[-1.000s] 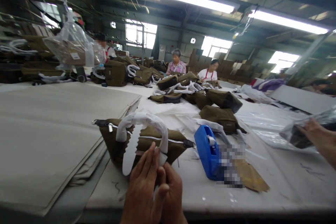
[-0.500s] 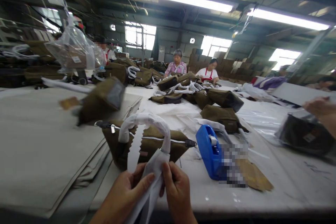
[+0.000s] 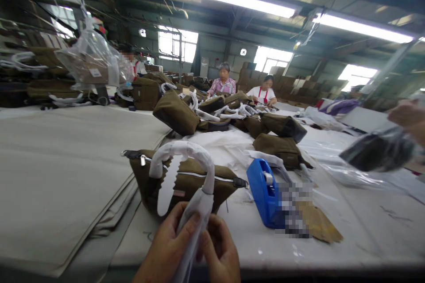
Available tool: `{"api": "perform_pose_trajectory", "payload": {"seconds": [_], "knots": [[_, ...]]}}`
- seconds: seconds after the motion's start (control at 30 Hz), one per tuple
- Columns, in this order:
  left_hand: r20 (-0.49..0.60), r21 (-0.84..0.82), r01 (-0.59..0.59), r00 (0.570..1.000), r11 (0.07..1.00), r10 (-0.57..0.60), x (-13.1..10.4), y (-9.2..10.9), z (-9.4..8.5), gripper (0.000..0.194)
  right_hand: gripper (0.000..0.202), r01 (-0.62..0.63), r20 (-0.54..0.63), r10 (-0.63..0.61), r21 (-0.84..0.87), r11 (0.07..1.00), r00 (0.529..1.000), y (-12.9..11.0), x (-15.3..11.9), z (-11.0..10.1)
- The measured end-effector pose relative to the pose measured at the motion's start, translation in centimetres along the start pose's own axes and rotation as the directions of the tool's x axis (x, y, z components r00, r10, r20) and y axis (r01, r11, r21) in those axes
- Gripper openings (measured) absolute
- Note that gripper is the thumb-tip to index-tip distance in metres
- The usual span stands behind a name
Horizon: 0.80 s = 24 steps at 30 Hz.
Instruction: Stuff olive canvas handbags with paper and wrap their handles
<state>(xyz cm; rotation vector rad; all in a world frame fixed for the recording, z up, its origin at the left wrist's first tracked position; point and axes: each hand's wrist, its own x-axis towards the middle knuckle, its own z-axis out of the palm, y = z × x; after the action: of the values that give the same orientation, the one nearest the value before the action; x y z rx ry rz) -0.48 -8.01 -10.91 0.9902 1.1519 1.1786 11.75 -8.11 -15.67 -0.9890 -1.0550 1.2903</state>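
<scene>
An olive handbag (image 3: 195, 185) with a silver zip stands before me on the white table. White wrapping (image 3: 198, 205) covers its handle and hangs down as a strip toward me. My left hand (image 3: 174, 241) is closed around this wrapping, thumb on top. My right hand (image 3: 219, 245) pinches the wrapping's right side, its fingertips partly hidden. A white strip with a wavy edge (image 3: 170, 185) hangs under the handle arch, against the bag's front.
Right of the bag stands a blue tape dispenser (image 3: 265, 194), beside brown card (image 3: 318, 221). Several olive bags (image 3: 175, 112) are heaped behind. Large sheets (image 3: 66, 177) cover the left. At the right edge a co-worker's hand (image 3: 407, 117) holds a dark bag in plastic (image 3: 378, 150).
My left hand has closed further around the wrapping, and my right hand has shifted slightly down. An olive bag at left has moved onto the heap. The co-worker's wrapped bag has risen.
</scene>
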Motion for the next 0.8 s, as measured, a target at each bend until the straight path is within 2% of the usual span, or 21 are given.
{"api": "perform_pose_trajectory", "payload": {"seconds": [0.1, 0.3, 0.5, 0.63, 0.73, 0.8], "knots": [[-0.023, 0.043, -0.022, 0.999, 0.999, 0.023, -0.1, -0.1, 0.4, 0.043, 0.043, -0.060, 0.032, 0.060, 0.014, 0.998, 0.998, 0.6, -0.3, -0.2], [-0.038, 0.147, -0.079, 0.996, 0.986, 0.086, 0.2, -0.6, 0.1, 0.050, 0.030, -0.005, 0.049, 0.016, -0.219, 0.976, 0.999, -0.4, 0.3, 0.2], [-0.054, 0.099, -0.001, 0.999, 0.995, 0.006, 0.1, -0.3, -0.4, 0.052, 0.029, 0.007, 0.184, 0.036, -0.228, 0.974, 0.982, -2.1, -0.2, -0.8], [-0.085, 0.054, 0.049, 0.995, 0.997, -0.044, -0.3, 0.4, 0.2, 0.049, 0.038, 0.098, 0.082, -0.072, -0.373, 0.923, 0.994, -4.1, 0.9, -2.1], [-0.091, 0.024, 0.105, 0.991, 0.994, -0.103, -0.4, 0.8, 0.7, 0.055, 0.038, 0.133, 0.110, -0.100, -0.357, 0.925, 0.989, -4.5, 2.2, -2.0], [-0.096, 0.006, 0.124, 0.988, 0.992, -0.123, -0.4, 1.0, 0.8, 0.058, 0.039, 0.104, 0.123, -0.070, -0.296, 0.950, 0.990, -4.2, 2.9, -1.6]]}}
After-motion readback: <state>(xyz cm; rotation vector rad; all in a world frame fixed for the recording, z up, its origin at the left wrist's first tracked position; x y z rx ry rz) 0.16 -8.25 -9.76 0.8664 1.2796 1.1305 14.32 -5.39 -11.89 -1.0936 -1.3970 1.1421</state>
